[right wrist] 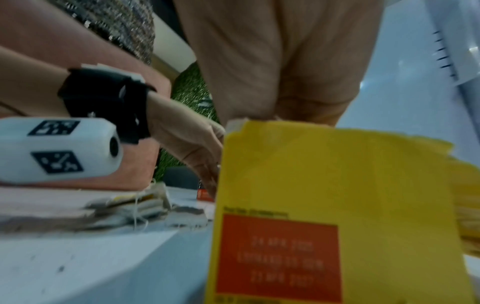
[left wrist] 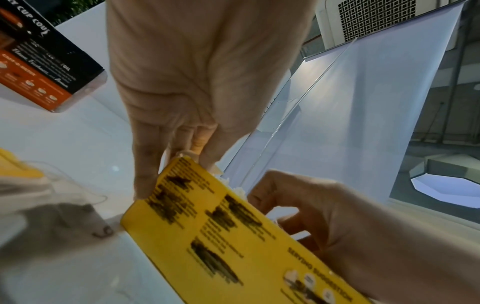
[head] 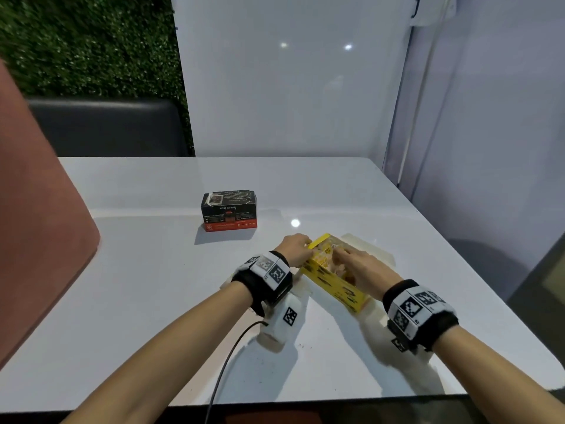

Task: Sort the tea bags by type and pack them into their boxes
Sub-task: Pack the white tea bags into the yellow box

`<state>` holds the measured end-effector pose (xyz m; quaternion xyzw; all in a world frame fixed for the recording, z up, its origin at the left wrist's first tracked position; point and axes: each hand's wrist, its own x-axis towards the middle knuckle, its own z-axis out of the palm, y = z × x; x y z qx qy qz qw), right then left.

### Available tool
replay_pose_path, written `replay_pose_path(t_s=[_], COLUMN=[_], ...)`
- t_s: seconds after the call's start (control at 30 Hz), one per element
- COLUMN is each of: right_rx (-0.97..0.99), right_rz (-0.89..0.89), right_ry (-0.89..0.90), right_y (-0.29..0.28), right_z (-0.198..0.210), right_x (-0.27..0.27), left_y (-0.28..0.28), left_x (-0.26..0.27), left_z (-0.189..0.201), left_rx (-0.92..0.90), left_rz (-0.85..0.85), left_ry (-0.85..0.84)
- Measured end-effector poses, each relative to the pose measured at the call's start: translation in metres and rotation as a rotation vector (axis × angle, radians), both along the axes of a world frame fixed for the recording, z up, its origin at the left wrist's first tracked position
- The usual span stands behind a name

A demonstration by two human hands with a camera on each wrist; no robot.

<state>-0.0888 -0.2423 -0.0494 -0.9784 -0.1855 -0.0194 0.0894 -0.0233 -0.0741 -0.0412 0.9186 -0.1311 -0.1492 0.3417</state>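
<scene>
While the right hand (head: 360,267) reaches into the open top of the yellow box (head: 333,280), its fingers among the tea bags (head: 342,264) there, grip not clear, the left hand (head: 295,249) pinches the box's far corner. More tea bags (right wrist: 135,207) lie under the left wrist. Beyond the left hand stands the black box (head: 229,214), closed.

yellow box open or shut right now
Open. The yellow box shows pale tea bags through its top, with the right hand reaching in.
</scene>
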Motion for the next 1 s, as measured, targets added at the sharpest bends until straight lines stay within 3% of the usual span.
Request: replay_pose_path(t_s=[0.17, 0.33, 0.5, 0.63, 0.77, 1.0], right_rx=[0.074, 0.069, 0.041, 0.133, -0.021, -0.174], right_rz=[-0.081, -0.078, -0.1, -0.01, 0.039, 0.022], right_ry=[0.014, 0.015, -0.004, -0.216, 0.066, 0.307], right_y=[-0.005, 0.002, 0.008, 0.045, 0.095, 0.132], right_z=[0.003, -0.002, 0.022, 0.041, 0.023, 0.0], right_x=[-0.002, 0.003, -0.009, -0.026, -0.017, 0.011], left_y=[0.007, 0.027, 0.084, 0.124, 0.132, 0.12], left_x=[0.0, -0.008, -0.012, -0.02, -0.034, -0.053], left_z=[-0.001, 0.007, 0.02, 0.015, 0.004, -0.009], left_rx=[-0.163, -0.155, 0.004, 0.166, 0.412, 0.527], left_rz=[-0.012, -0.149, -0.143, -0.018, -0.002, 0.024], left_ry=[0.106, 0.165, -0.088, -0.023, -0.008, -0.074])
